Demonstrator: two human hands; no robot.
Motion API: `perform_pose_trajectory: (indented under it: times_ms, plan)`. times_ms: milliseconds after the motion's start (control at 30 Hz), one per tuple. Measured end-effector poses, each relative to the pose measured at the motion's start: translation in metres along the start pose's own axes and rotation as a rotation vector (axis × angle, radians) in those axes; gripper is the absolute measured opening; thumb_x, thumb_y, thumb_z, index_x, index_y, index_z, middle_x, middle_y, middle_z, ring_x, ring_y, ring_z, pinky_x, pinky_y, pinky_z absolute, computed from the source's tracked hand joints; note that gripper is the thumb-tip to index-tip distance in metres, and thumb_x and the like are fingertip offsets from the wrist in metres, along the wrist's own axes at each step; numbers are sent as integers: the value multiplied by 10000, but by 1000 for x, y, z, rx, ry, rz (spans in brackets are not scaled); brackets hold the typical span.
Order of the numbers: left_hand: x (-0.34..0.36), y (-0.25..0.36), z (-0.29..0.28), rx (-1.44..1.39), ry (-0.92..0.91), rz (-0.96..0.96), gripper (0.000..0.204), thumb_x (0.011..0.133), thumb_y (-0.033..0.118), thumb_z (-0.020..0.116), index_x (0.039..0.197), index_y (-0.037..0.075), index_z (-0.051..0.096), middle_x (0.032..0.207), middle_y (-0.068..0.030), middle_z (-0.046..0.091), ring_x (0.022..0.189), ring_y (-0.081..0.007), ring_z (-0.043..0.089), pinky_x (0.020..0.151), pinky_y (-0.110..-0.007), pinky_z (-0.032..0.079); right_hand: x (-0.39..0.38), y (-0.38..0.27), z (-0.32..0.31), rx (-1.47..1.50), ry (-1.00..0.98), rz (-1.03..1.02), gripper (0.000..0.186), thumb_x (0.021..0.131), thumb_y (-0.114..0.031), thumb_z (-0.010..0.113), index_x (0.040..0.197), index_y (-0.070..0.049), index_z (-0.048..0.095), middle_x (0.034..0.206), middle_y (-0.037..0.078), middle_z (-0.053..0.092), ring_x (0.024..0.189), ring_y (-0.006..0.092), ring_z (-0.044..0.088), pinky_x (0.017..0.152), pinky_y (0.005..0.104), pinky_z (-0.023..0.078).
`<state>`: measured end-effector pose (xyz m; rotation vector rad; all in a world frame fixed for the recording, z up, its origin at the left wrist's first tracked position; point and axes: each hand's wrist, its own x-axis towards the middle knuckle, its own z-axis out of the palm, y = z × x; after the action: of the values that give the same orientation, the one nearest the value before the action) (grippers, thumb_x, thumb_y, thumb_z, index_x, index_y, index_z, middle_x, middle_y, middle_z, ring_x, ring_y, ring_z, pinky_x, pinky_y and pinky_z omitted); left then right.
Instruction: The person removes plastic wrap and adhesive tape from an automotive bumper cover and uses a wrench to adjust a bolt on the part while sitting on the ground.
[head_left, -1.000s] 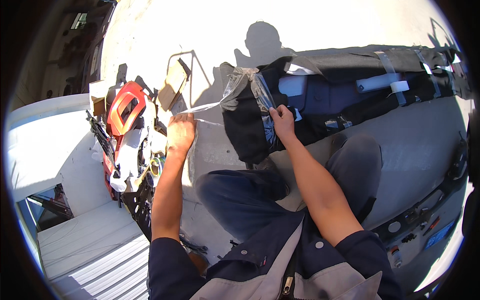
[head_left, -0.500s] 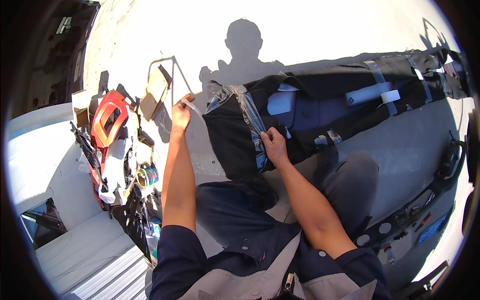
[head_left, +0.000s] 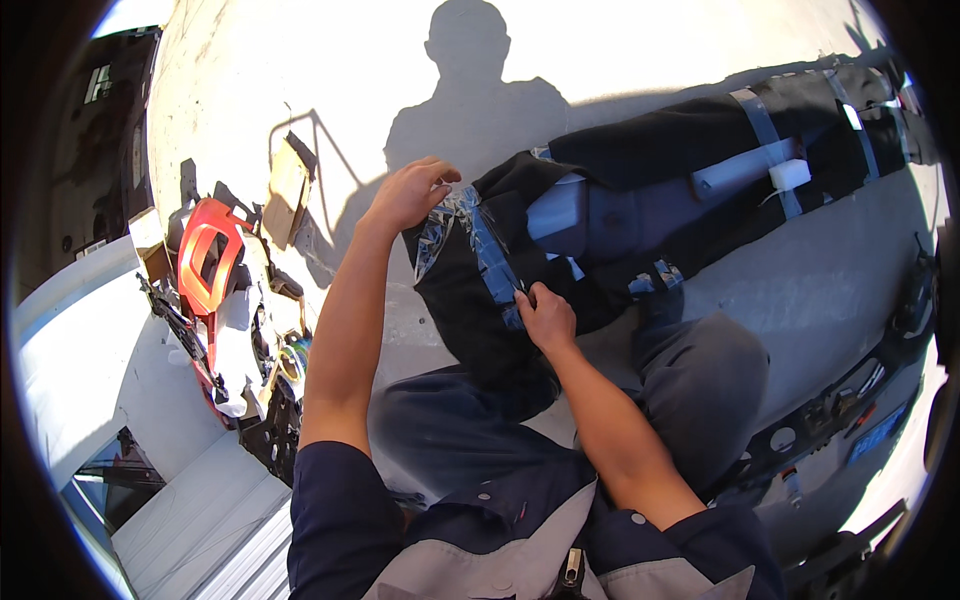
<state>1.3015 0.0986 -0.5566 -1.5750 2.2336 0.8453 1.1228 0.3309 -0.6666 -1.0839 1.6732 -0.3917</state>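
A long bundle of black cloth (head_left: 660, 135) lies across the ground before my knees, bound with strips of clear tape (head_left: 762, 125). Through its gap shows a smooth dark grey part (head_left: 615, 222), with a white block (head_left: 790, 175) at its right. My left hand (head_left: 408, 195) is over the taped near-left end, fingers curved and apart, with the thumb beside the crinkled tape (head_left: 436, 240). Lower down, my right hand (head_left: 549, 318) pinches the cloth by the edge of a taped band (head_left: 490, 255). Its fingertips partly hide what they grip.
At left lies a pile with an orange-red plastic frame (head_left: 190, 265), a cardboard piece (head_left: 288, 190) and a tape roll (head_left: 292, 360). White ribbed panels (head_left: 215, 550) are at lower left. A long black part (head_left: 800, 425) and small tools lie at right, near a blue item (head_left: 875, 437).
My left hand has moved right, from holding out a clear tape strip to the bundle's taped end. My right hand has slid slightly down along the band. The loose strip no longer shows.
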Motion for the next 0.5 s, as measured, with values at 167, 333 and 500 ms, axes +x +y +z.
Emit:
perform_pose_trajectory:
  times_ms: [167,333,500]
  plan:
    - [48,-14,67,374,-203,163,255,865,95,595,1092,166,688,1215,-24,614,1171,-229,560,993,-358,475,3,-1,-6,-99,7,-85,269,919,-306,631,821,-65,562,798,135,663,815,373,654,690,481,501]
    - [57,-27,62,376,-237,215,139,867,121,585,966,150,679,1166,-17,617,1094,-243,596,896,-371,498,32,-22,-10,68,151,-233,174,898,-199,648,946,-60,556,931,119,644,960,332,627,787,439,507]
    - [60,-40,53,112,-188,185,92,882,97,585,948,120,645,1078,-60,633,968,-309,638,814,-406,508,88,-69,18,49,278,-282,246,902,-217,656,1033,-34,555,983,146,655,1000,349,623,831,435,507]
